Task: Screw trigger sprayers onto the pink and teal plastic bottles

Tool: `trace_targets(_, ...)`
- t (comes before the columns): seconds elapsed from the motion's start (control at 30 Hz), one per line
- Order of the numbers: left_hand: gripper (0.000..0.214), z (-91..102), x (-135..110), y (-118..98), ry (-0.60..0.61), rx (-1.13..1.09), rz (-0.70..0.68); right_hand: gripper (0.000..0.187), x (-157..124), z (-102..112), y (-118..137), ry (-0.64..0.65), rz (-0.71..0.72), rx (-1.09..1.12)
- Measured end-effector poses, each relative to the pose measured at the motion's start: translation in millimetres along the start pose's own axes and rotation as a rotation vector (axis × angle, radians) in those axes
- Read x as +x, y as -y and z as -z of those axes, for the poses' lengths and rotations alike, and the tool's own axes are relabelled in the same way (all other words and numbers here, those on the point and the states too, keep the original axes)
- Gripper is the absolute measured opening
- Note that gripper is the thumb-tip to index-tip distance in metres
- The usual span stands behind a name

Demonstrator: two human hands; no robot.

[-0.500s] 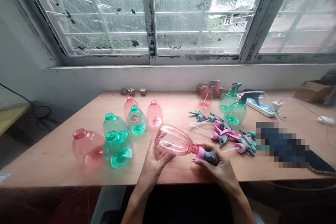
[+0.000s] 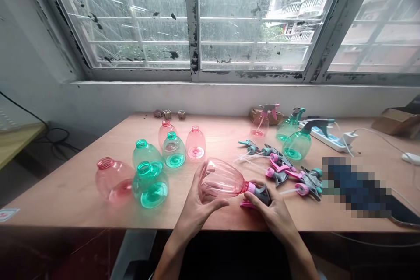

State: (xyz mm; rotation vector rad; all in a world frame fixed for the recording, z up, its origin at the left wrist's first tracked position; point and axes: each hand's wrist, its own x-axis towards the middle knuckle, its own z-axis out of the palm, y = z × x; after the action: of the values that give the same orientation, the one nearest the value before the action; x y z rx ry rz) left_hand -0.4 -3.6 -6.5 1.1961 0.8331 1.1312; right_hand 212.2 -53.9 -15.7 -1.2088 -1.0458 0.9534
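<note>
A clear pink spray bottle (image 2: 225, 179) lies on its side between my hands, above the table's front part. My left hand (image 2: 200, 199) cups its base, the thumb stretched along the near side. At the neck, my right hand (image 2: 267, 203) grips the grey and pink spray head (image 2: 261, 194), whose pink collar sits against the bottle's neck. Whether the collar is fully tightened I cannot tell. Just beyond my right hand lies a pile of loose grey, pink and green spray heads (image 2: 278, 166) with thin tubes.
Several open pink and green bottles (image 2: 150, 188) stand at the left. Three bottles with spray heads (image 2: 297, 142) stand at the back right, near a white power strip (image 2: 328, 138). A blurred dark object (image 2: 357, 186) lies at the right; small blocks (image 2: 167, 114) sit by the wall.
The bottle has turned slightly and its collar now sits closer to the neck. My left thumb has stretched out along it. The whole view has shifted a little.
</note>
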Motion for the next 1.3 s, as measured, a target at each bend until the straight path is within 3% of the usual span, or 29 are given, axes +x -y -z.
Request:
trace_targets(0.3,0.102,-3.7,-2,1,0.008,-0.020,0.014,0.049,-6,3,2,0.081,-0.074,0.113)
trace_targets(0.47,0.108,-4.2,0,0,0.017,-0.007,0.050,0.052,-6,7,5,0.070,-0.128,0.152)
trace_targets(0.73,0.111,-4.2,-2,0,-0.019,0.091,0.020,0.051,-7,8,2,0.072,-0.077,0.109)
trace_targets(0.93,0.101,-4.1,-2,-3,-0.023,0.089,0.022,0.047,-9,8,4,0.096,-0.079,0.106)
trace_targets(1.3,0.089,-3.3,-3,2,0.018,0.143,-0.006,0.044,-6,8,-1,-0.021,0.003,0.136)
